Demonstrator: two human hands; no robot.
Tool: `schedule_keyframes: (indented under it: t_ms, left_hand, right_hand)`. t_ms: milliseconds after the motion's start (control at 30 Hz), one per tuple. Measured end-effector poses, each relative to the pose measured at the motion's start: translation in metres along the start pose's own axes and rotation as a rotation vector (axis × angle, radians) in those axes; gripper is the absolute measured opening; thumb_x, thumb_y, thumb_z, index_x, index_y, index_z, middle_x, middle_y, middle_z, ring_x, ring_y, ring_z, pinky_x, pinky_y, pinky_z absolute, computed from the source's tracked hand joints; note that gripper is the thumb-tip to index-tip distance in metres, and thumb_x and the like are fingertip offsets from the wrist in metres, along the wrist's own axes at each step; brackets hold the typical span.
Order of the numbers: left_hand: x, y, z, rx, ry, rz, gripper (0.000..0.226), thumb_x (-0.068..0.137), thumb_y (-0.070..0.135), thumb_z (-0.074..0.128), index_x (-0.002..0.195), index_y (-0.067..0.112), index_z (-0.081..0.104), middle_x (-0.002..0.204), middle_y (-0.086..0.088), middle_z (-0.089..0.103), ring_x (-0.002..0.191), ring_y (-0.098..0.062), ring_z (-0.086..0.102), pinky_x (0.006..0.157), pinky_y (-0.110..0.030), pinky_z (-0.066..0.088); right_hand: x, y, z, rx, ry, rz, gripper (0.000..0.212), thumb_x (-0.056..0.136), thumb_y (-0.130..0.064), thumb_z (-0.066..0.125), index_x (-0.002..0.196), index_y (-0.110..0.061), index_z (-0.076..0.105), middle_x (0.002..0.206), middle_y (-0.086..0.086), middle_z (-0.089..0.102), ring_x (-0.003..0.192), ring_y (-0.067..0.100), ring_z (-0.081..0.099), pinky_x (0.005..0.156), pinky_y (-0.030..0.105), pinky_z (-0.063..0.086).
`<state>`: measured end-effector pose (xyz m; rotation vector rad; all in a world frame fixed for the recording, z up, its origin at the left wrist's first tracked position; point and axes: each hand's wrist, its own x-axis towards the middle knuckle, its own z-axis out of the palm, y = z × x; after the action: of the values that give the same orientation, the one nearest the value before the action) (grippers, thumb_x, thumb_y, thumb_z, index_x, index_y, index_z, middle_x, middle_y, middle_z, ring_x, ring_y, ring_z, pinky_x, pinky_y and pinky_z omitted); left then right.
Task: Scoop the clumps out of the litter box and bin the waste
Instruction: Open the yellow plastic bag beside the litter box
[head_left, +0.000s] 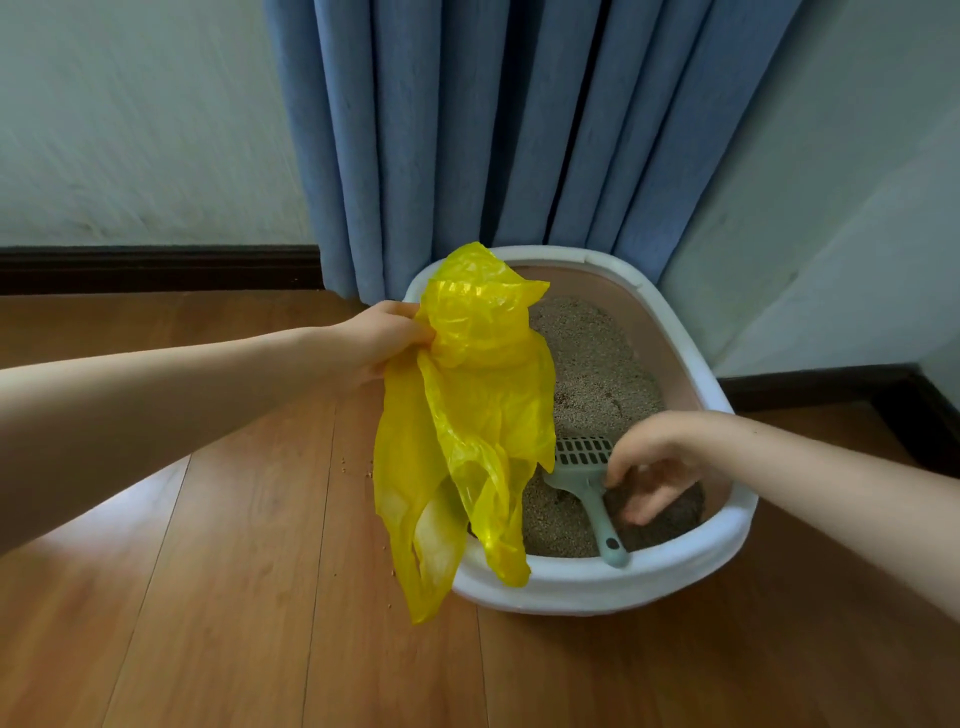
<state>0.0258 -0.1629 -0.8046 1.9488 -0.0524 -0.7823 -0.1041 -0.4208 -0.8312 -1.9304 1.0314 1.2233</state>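
The litter box (722, 405) sits on the wooden floor (234, 597) against the blue curtain (467, 130), and everything here is best placed from it. Inside the box, toward its near end, lies the green scoop (584, 470): its slotted head points away into the litter (592, 364), and its handle runs back toward the near rim, the tip resting close against that wall. The long axis therefore runs roughly far-to-near, slanting slightly to the right. The right hand (652, 462) hovers over the near right part of the box, just beside the handle, its fingers (636, 512) loosely curled and apart, holding nothing; whether a fingertip already touches the handle I cannot tell. A dark clump (675, 519) lies under that hand, right of the handle. The left hand (376, 343) is over the box's left rim, fingers pinching the gathered top of a yellow plastic bag (467, 415), which hangs down limp and unopened in front of the box's left side. The right hand is plainly nearer the scoop, so I judge it will take the handle, closing across it from the right.
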Motion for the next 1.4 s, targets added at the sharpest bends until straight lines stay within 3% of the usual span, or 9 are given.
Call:
schedule_keyframes:
  t_ms: [233, 367, 500, 700, 867, 1067, 1133, 1300, 1400]
  left_hand:
    - [-0.005, 0.010, 0.014, -0.087, 0.072, 0.013, 0.030, 0.094, 0.019, 0.058, 0.123, 0.013, 0.051, 0.095, -0.005, 0.059, 0.079, -0.016, 0.061, 0.055, -0.025, 0.050]
    - [-0.020, 0.031, 0.024, -0.455, -0.226, 0.045, 0.023, 0.097, 0.017, 0.053, 0.117, 0.005, 0.055, 0.092, -0.007, 0.070, 0.074, -0.015, 0.071, 0.060, -0.026, 0.058]
    - [-0.021, 0.037, 0.024, -0.577, -0.317, 0.084, 0.021, 0.097, 0.014, 0.052, 0.115, 0.006, 0.058, 0.103, -0.009, 0.071, 0.088, -0.017, 0.071, 0.073, -0.029, 0.059]
    - [-0.016, 0.029, -0.005, -0.426, -0.031, 0.024, 0.030, 0.095, 0.014, 0.057, 0.123, 0.007, 0.051, 0.097, -0.004, 0.065, 0.063, -0.010, 0.070, 0.049, -0.024, 0.055]
    - [0.000, 0.018, -0.029, -0.194, 0.156, 0.023, 0.041, 0.090, 0.021, 0.064, 0.130, 0.016, 0.055, 0.122, -0.004, 0.061, 0.088, -0.013, 0.060, 0.079, -0.029, 0.047]
    - [0.008, 0.010, -0.013, 0.364, 0.384, 0.034, 0.053, 0.089, 0.028, 0.064, 0.133, 0.007, 0.042, 0.131, -0.015, 0.046, 0.119, -0.030, 0.046, 0.089, -0.033, 0.039]
    - [-0.003, 0.017, -0.005, 0.566, 0.538, 0.356, 0.057, 0.085, 0.032, 0.062, 0.131, 0.009, 0.038, 0.128, -0.014, 0.041, 0.119, -0.032, 0.039, 0.094, -0.040, 0.037]
    - [-0.036, 0.030, 0.033, 0.614, -0.063, 0.693, 0.044, 0.078, 0.043, 0.072, 0.110, 0.023, 0.050, 0.105, 0.005, 0.049, 0.100, -0.015, 0.043, 0.083, -0.027, 0.041]
    - [-0.032, 0.012, 0.052, 0.914, -0.034, 0.810, 0.053, 0.074, 0.044, 0.075, 0.111, 0.021, 0.046, 0.106, 0.005, 0.046, 0.098, -0.015, 0.039, 0.082, -0.027, 0.036]
  right_hand:
    - [-0.072, -0.055, -0.001, -0.238, 0.779, -0.834, 0.025, 0.092, -0.029, 0.049, 0.098, -0.006, 0.054, 0.078, 0.007, 0.059, 0.069, 0.026, 0.058, 0.056, 0.032, 0.042]
    - [-0.081, -0.084, 0.020, -0.044, 0.544, -0.954, 0.054, 0.083, -0.061, 0.057, 0.112, -0.015, 0.059, 0.104, -0.004, 0.063, 0.092, 0.018, 0.060, 0.075, 0.035, 0.048]
    - [-0.060, -0.091, 0.016, 0.227, 0.550, -1.010, 0.035, 0.085, -0.024, 0.068, 0.113, -0.005, 0.061, 0.103, 0.013, 0.068, 0.095, 0.028, 0.064, 0.083, 0.035, 0.053]
    - [-0.042, -0.073, -0.030, 0.547, 0.662, -0.920, 0.015, 0.082, -0.012, 0.058, 0.071, -0.013, 0.067, 0.068, 0.002, 0.069, 0.067, 0.020, 0.065, 0.070, 0.033, 0.053]
    - [-0.028, -0.048, -0.047, 0.729, 0.666, -0.733, 0.027, 0.087, 0.004, 0.055, 0.062, -0.008, 0.055, 0.063, 0.010, 0.051, 0.057, 0.018, 0.048, 0.059, 0.030, 0.037]
    - [-0.040, -0.048, -0.052, 0.871, 0.505, -0.659, 0.026, 0.091, -0.006, 0.057, 0.117, 0.000, 0.059, 0.098, 0.018, 0.062, 0.086, 0.028, 0.061, 0.077, 0.041, 0.051]
    - [-0.044, -0.053, -0.048, 0.879, 0.435, -0.652, 0.032, 0.093, -0.008, 0.056, 0.124, 0.000, 0.055, 0.095, 0.014, 0.063, 0.082, 0.027, 0.062, 0.071, 0.039, 0.051]
    - [-0.049, -0.064, -0.032, 0.887, 0.279, -0.636, 0.030, 0.097, -0.006, 0.049, 0.126, 0.001, 0.051, 0.084, 0.011, 0.061, 0.071, 0.020, 0.060, 0.057, 0.035, 0.051]
    - [-0.050, -0.067, -0.028, 0.884, 0.193, -0.638, 0.026, 0.098, -0.008, 0.046, 0.123, -0.002, 0.052, 0.086, 0.011, 0.062, 0.072, 0.020, 0.061, 0.051, 0.032, 0.054]
